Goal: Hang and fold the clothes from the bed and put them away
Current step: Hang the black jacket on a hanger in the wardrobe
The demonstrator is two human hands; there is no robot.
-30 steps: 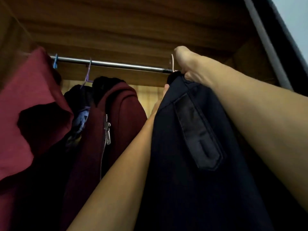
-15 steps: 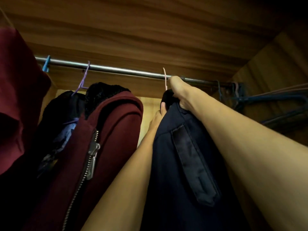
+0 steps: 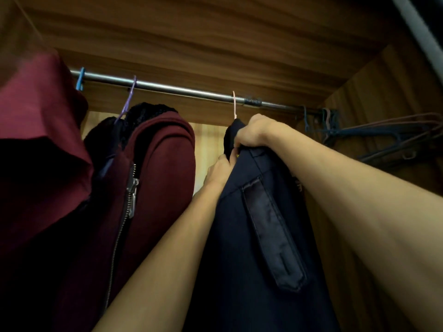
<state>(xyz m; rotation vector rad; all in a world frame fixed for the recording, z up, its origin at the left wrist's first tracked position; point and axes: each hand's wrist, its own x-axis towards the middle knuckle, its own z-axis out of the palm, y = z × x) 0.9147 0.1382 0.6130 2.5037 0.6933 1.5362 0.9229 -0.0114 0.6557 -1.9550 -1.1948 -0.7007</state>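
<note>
A dark navy garment (image 3: 254,236) with a buttoned strap hangs from a pink hanger (image 3: 234,105) hooked over the metal rod (image 3: 182,89) inside the wardrobe. My right hand (image 3: 254,131) grips the garment's top edge just below the hook, fingers curled over the cloth. My left hand (image 3: 219,170) reaches up along the garment's left side and pinches its edge; the cloth hides its fingertips.
A maroon zip jacket (image 3: 148,188) hangs left of the navy garment on a purple hanger (image 3: 128,99). Another maroon garment (image 3: 36,144) on a blue hanger (image 3: 80,79) fills the far left. Several empty hangers (image 3: 354,133) bunch at the rod's right end by the wooden side wall.
My right hand has come down from the hook area at the rod to the garment's collar. The pink hook now sits over the rod by itself.
</note>
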